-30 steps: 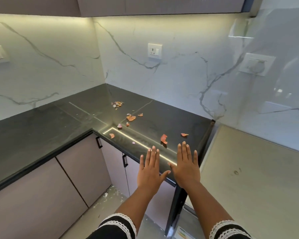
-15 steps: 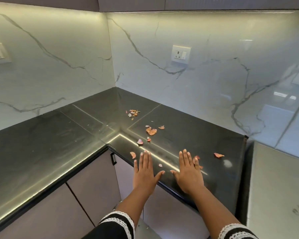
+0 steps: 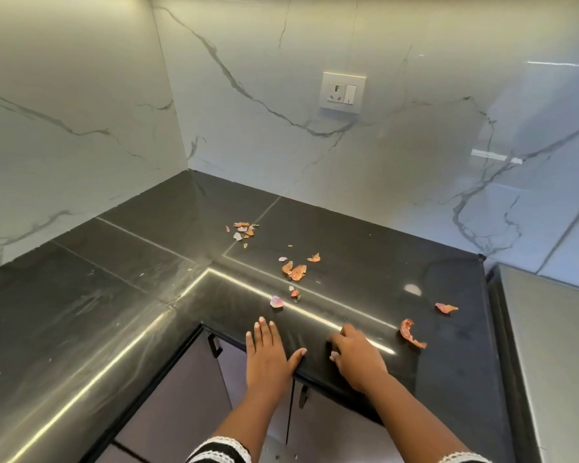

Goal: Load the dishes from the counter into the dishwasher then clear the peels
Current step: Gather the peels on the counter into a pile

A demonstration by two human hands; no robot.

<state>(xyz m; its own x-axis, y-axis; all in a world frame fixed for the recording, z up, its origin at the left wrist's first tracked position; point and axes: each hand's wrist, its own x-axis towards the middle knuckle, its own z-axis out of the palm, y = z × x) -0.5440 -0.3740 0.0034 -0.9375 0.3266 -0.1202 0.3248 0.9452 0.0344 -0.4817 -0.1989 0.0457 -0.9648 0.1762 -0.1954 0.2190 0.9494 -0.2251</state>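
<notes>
Onion peels lie scattered on the black stone counter (image 3: pixel 114 295). A far cluster of peels (image 3: pixel 243 230) sits near the corner, and a middle cluster (image 3: pixel 295 270) lies closer. A pink peel (image 3: pixel 276 301) rests just beyond my left hand (image 3: pixel 268 354), which lies flat and open on the counter's front edge. My right hand (image 3: pixel 356 357) rests beside it with its fingers curled down onto the counter; whether it holds anything is hidden. A long red peel (image 3: pixel 410 333) lies to its right, and an orange peel (image 3: pixel 446 308) farther right. No dishes are in view.
Marble walls close the corner behind the counter, with a wall socket (image 3: pixel 343 91) above it. A steel appliance top (image 3: pixel 549 345) adjoins the counter's right end. Cabinet doors with black handles (image 3: pixel 181 396) stand below the counter edge.
The view has moved closer to the counter. Both hands came down onto the front edge, and the right hand's fingers curled in from flat.
</notes>
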